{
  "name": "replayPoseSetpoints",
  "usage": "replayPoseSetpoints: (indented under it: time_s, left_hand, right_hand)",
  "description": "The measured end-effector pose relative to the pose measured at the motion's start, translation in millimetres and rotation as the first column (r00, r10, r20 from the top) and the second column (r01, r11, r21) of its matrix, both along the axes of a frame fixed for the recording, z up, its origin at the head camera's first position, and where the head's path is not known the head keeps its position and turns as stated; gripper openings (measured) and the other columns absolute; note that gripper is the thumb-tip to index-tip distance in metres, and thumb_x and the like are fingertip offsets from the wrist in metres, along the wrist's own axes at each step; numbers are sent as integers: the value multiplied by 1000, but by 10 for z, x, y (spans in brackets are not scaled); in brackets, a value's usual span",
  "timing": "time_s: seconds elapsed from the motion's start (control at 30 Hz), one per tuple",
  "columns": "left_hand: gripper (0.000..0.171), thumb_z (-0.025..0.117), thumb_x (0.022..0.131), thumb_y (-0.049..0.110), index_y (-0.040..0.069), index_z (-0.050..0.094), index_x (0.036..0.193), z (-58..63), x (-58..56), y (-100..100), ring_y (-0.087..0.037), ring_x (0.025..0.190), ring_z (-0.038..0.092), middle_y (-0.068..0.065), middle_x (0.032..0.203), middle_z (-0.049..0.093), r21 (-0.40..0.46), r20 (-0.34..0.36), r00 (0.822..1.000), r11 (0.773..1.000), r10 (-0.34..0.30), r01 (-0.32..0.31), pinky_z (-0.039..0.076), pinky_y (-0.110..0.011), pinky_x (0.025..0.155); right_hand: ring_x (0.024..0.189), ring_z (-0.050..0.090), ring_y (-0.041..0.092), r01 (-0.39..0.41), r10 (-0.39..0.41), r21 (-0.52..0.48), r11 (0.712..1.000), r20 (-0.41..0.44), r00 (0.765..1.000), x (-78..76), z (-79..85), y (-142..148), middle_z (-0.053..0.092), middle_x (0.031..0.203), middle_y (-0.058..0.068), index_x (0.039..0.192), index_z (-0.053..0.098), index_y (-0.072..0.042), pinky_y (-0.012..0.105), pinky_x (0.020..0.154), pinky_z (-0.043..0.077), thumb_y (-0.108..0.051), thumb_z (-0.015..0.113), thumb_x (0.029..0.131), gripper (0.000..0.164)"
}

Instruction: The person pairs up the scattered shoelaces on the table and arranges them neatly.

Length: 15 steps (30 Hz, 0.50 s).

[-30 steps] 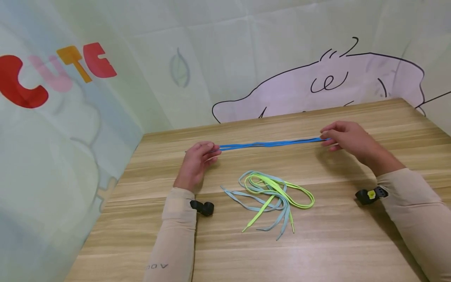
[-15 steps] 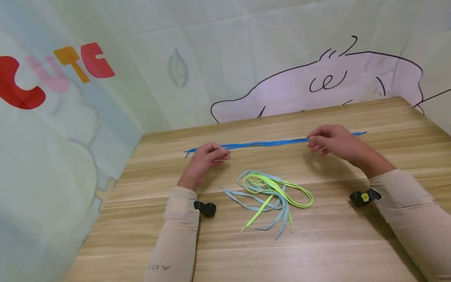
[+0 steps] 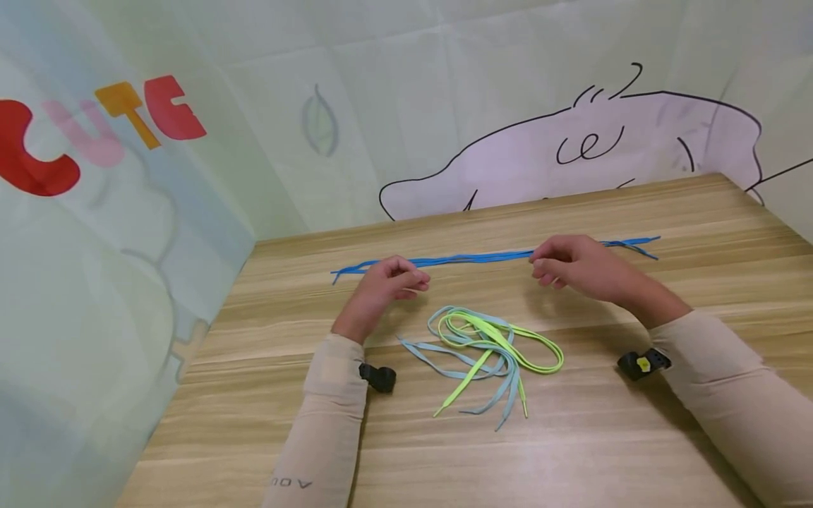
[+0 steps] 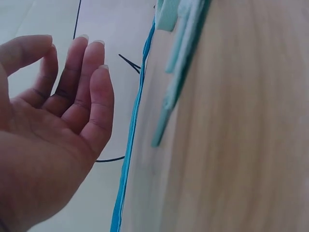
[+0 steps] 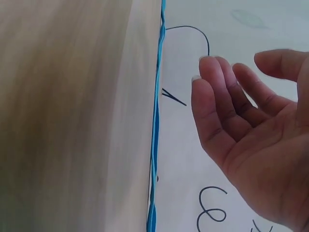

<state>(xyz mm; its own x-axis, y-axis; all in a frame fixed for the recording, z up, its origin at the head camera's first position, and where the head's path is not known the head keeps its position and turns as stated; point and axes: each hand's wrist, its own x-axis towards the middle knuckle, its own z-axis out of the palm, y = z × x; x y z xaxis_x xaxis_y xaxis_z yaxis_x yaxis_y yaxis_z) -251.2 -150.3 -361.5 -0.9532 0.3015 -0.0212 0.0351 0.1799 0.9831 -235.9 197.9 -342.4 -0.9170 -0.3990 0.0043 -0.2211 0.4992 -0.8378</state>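
Note:
A blue shoelace (image 3: 473, 259), folded into long strands, lies nearly straight across the far part of the table, its tips spread at both ends. My left hand (image 3: 389, 286) hovers just in front of its left portion, fingers loosely bent and holding nothing. In the left wrist view the thumb and index finger come close together with no lace between them. Near the lace's right portion, my right hand (image 3: 581, 267) is likewise raised and holds nothing; its relaxed fingers (image 5: 205, 96) show in the right wrist view. Both hands cover short stretches of the lace in the head view.
A light blue shoelace (image 3: 438, 372) and a neon yellow-green shoelace (image 3: 551, 358) lie tangled together on the wooden table (image 3: 267, 395), nearer than the blue one. A printed fabric backdrop (image 3: 381, 106) rises behind the table's far edge.
Both hands have let go of the blue shoelace's ends and moved inward, towards each other. The lace now rests on the table with its tips showing. The tangled laces have stayed put.

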Motion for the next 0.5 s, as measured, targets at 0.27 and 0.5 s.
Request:
replayPoseSetpoints:
  time_s: [0.27,0.5]
  left_hand:
    - [16,68,96,18,3,65,101,24,29,47,-27,101,68,-20,113,67,-80,-5,998,995,-61,61,52,-46,93]
    - [21,71,95,22,4,65,105,25,53,103,-30,101,66,-23,113,66,-137,-26,988,979,-155,150,50,-49,89]
  right_hand:
    - [94,65,24,-63,63,17,998,-23,998,40,4,-84,69,106,13,122,62,1,39,82,56,-18,55,104,27]
    - [93,65,23,-88,88,30,996,-9,996,62,-11,-135,69,104,11,121,63,-2,37,81,55,-21,59,103,27]
